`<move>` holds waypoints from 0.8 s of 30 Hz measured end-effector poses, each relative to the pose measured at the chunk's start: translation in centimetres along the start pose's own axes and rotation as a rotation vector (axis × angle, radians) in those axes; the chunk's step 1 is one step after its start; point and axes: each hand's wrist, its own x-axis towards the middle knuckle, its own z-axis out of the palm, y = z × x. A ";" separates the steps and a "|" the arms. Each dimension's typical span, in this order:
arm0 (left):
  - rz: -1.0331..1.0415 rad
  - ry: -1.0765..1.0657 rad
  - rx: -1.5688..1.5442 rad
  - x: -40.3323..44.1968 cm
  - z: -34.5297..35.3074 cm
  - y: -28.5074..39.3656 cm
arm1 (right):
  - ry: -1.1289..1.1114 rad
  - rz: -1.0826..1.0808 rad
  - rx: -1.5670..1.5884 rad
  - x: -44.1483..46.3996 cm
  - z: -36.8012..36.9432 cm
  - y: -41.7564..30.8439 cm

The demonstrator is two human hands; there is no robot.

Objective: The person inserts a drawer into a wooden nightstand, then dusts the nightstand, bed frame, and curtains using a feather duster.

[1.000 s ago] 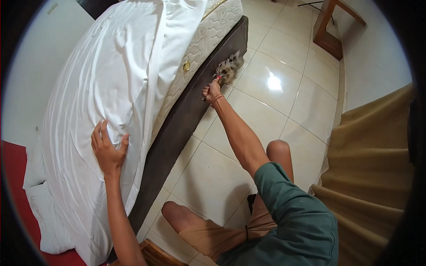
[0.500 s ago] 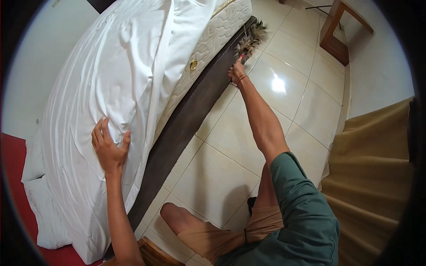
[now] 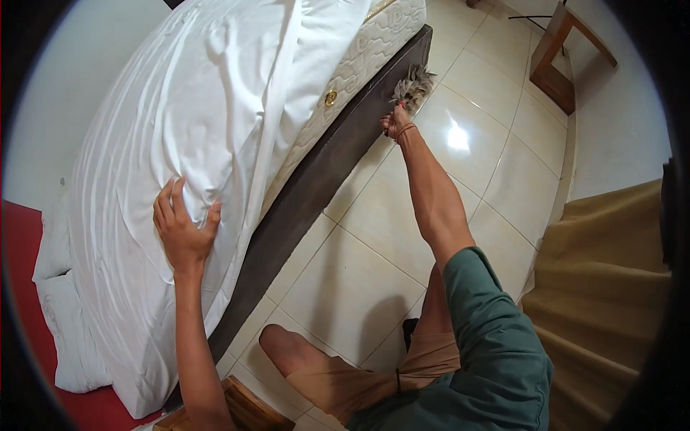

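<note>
My right hand (image 3: 395,123) is closed round the handle of a feather duster (image 3: 413,87). The duster's grey-brown feathers lie against the side of the dark wooden bed frame (image 3: 316,176), near its far end. My left hand (image 3: 185,228) rests on the white sheet (image 3: 201,122) over the bed, fingers spread and pressing into the cloth. Where the sheet is pulled back, the cream quilted mattress (image 3: 377,47) shows, with a round gold vent (image 3: 330,97) on its side.
Cream floor tiles (image 3: 366,215) run along the bed. A brown curtain (image 3: 596,287) hangs at the right, and a wooden-framed piece (image 3: 553,79) stands by the wall. White pillows (image 3: 72,337) lie by a red surface (image 3: 21,251) at left. Slatted wood (image 3: 244,409) is near my knee.
The duster's feathers have moved from the top edge of the bed frame down onto its side, nearer to me. My left hand stays on the sheet. The view has shifted slightly.
</note>
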 end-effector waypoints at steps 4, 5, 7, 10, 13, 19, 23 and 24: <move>-0.020 0.004 0.014 0.0 0.0 -0.1 | 0.131 -0.187 -0.091 -3.6 0.7 4.3; -0.020 -0.003 0.015 0.0 0.0 0.0 | 0.104 -0.125 -0.071 -3.9 0.7 5.9; -0.012 0.001 0.014 -0.2 0.1 -0.1 | 0.034 -0.130 -0.029 -3.8 -0.2 10.8; -0.010 -0.003 0.014 0.0 0.4 -0.2 | -0.002 -0.236 -0.106 -10.0 1.9 20.2; -0.017 -0.010 0.019 0.1 -0.2 -0.2 | -0.053 -0.256 -0.469 -24.8 4.0 30.7; -0.011 0.006 -0.007 -0.1 -0.2 -0.3 | -0.309 -0.007 -0.767 -45.7 0.7 46.9; -0.018 0.046 -0.017 -0.5 -0.3 -0.4 | -0.141 0.020 -0.388 -41.0 3.7 45.0; -0.022 0.050 -0.020 -0.5 -0.4 -0.4 | -0.098 -0.056 -0.376 -38.3 5.3 42.2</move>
